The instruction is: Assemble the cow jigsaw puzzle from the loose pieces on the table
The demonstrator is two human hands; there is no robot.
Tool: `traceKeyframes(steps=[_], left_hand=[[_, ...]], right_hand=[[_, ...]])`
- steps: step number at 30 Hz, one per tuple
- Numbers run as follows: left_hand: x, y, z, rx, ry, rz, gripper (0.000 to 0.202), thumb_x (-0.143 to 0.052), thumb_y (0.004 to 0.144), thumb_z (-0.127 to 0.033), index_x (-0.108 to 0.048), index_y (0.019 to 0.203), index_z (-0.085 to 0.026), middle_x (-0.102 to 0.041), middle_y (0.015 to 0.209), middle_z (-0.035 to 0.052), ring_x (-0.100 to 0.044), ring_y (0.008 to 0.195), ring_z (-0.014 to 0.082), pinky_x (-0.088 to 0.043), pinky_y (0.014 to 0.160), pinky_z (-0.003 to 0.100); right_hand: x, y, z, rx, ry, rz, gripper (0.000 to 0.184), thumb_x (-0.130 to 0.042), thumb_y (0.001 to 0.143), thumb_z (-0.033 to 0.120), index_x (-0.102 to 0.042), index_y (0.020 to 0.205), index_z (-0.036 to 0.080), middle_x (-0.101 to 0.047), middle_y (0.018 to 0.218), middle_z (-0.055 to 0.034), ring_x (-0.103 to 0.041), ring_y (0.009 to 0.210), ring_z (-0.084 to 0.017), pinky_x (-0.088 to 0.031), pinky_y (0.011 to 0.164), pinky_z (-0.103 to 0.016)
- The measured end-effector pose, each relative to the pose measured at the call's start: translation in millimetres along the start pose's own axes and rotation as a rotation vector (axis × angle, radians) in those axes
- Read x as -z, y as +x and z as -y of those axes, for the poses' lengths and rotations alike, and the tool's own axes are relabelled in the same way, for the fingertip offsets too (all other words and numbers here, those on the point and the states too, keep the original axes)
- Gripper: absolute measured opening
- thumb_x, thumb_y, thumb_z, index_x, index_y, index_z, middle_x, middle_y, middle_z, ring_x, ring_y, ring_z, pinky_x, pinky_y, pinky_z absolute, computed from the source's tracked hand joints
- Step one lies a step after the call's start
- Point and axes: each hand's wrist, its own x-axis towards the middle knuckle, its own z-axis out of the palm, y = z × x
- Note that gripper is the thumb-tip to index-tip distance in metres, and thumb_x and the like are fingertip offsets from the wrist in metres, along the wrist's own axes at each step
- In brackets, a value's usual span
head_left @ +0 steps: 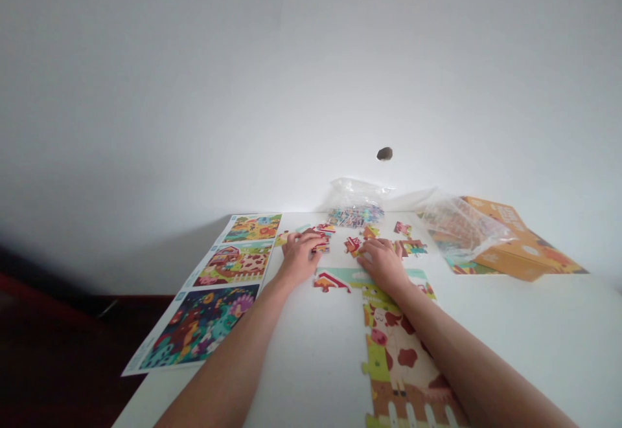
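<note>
A partly joined puzzle (pixel 396 357) with a cow picture lies on the white table (pixel 534 331) in front of me. My left hand (pixel 299 256) rests palm down on loose puzzle pieces (pixel 323 230), fingers curled over one. My right hand (pixel 383 261) lies on the puzzle's top edge, its fingertips pressing a red-and-white piece (pixel 353 245). More loose pieces (pixel 408 237) are scattered just beyond both hands.
A long reference sheet (pixel 218 292) with three pictures lies at the left table edge. A clear bag of pieces (pixel 356 211) sits at the back, and a crumpled plastic bag (pixel 459 227) leans on an orange box (pixel 525 247) at right. A white wall stands behind.
</note>
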Motion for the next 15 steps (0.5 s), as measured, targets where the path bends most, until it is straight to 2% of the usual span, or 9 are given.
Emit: traceKeyframes(steps=[6, 10, 15], left_hand=[[5.8, -3.4, -8.9, -0.191, -0.087, 0.070, 0.030, -0.063, 0.081, -0.016, -0.077, 0.102, -0.032, -0.066, 0.129, -0.0021, -0.048, 0.121, 0.0270, -0.035, 0.104, 0.047], [7.0, -5.8, -10.8, -0.212, -0.107, 0.130, 0.031, -0.067, 0.079, -0.016, -0.077, 0.103, -0.033, -0.066, 0.130, -0.0016, -0.045, 0.125, 0.0293, -0.035, 0.105, 0.049], [5.7, -6.4, -9.5, -0.225, -0.107, 0.128, 0.030, -0.066, 0.081, -0.019, -0.076, 0.106, -0.032, -0.066, 0.131, 0.0000, -0.046, 0.126, 0.0298, -0.034, 0.106, 0.050]], right_hand=[[0.1, 1.1, -1.3, 0.042, -0.002, -0.011, 0.017, -0.057, 0.092, 0.023, -0.071, 0.099, 0.028, -0.070, 0.116, -0.0018, -0.049, 0.118, -0.029, -0.025, 0.106, -0.053], [-2.7, 1.8, -3.1, 0.091, -0.022, -0.035, 0.020, -0.058, 0.091, 0.020, -0.073, 0.101, 0.029, -0.070, 0.114, -0.0031, -0.050, 0.116, -0.028, -0.028, 0.104, -0.048], [-5.3, 1.0, -2.7, 0.096, -0.027, -0.067, 0.022, -0.058, 0.090, 0.019, -0.073, 0.104, 0.029, -0.069, 0.109, -0.0054, -0.052, 0.112, -0.027, -0.031, 0.103, -0.046]])
